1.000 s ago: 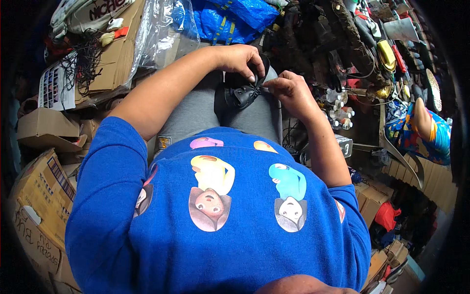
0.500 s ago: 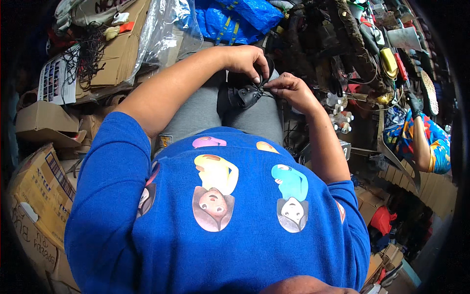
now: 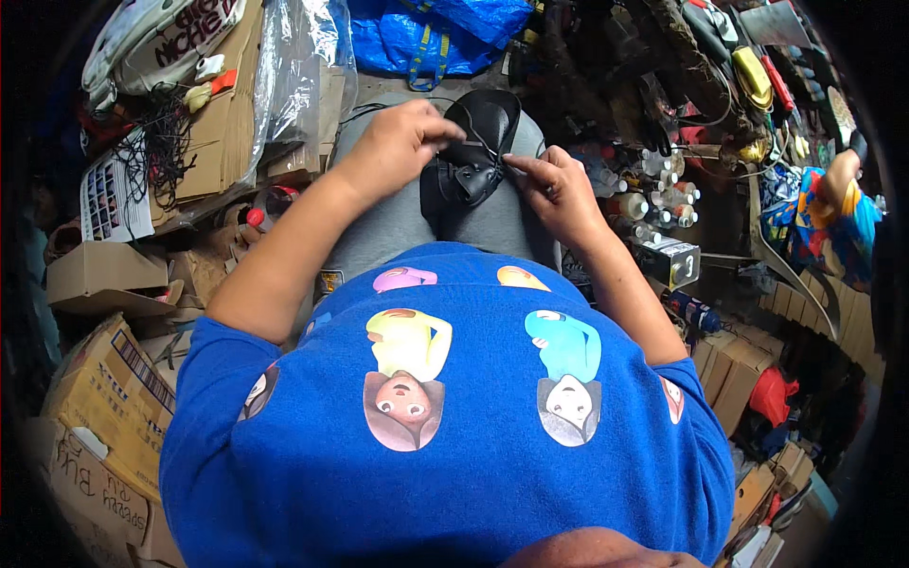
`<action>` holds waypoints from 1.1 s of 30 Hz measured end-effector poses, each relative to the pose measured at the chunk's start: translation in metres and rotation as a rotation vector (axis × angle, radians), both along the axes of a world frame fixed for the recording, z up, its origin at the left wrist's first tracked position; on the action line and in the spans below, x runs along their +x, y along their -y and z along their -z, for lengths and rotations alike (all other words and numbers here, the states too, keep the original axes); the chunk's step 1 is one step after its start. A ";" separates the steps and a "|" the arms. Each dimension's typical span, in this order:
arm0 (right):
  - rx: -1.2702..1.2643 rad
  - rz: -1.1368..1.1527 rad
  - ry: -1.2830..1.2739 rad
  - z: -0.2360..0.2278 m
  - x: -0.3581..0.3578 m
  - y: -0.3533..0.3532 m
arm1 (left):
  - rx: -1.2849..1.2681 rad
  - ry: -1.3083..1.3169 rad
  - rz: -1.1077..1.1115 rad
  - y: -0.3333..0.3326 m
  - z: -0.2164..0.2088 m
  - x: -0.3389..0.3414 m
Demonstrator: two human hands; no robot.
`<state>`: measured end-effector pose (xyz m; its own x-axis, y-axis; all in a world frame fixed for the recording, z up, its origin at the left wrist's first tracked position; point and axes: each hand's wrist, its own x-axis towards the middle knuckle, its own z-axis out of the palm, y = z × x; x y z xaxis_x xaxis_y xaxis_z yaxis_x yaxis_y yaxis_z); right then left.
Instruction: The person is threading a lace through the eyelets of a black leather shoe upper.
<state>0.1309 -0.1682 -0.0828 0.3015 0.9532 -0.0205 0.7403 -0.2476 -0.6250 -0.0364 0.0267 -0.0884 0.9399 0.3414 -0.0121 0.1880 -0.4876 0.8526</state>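
A black shoe (image 3: 471,182) with a glossy leather finish lies across my grey-trousered lap, its opening turned away from me. Thin dark lace runs over it near the eyelets. My left hand (image 3: 405,142) is above its left side, thumb and fingers closed, slightly smeared by motion. Dark strands trail out to the left of that hand, so it appears to grip the shoelace. At the shoe's right edge is my right hand (image 3: 559,189). Its index fingertip touches the shoe by the lacing and the other fingers are curled; what it pinches, if anything, is too small to make out.
To the left are flattened cardboard (image 3: 216,133), tangled black cords (image 3: 170,142) and an open carton (image 3: 109,275). A blue plastic bag (image 3: 445,33) lies ahead. Several small bottles (image 3: 663,204) stand to the right. Another person's arm (image 3: 841,175) shows at the far right.
My left hand has moved left and toward me, away from the shoe's lacing where both hands had met. My right hand remains at the shoe's right edge. The shoe shows more fully.
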 end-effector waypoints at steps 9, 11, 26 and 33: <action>-0.124 0.013 -0.204 -0.006 0.004 0.000 | 0.430 0.068 -0.020 0.013 0.017 -0.002; -0.150 0.016 -0.224 -0.012 0.005 -0.002 | 0.426 0.057 -0.005 0.013 0.017 -0.003; -0.103 -0.037 -0.260 0.002 0.025 -0.006 | 0.238 0.143 0.045 0.005 0.024 0.009; -0.133 -0.080 -0.304 0.007 0.037 -0.016 | 0.319 0.133 0.048 0.004 0.026 0.011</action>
<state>0.1675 -0.1519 -0.0894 0.1871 0.9564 -0.2241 0.5452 -0.2909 -0.7862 -0.0258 0.0225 -0.1140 0.9412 0.2635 0.2114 0.0561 -0.7390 0.6714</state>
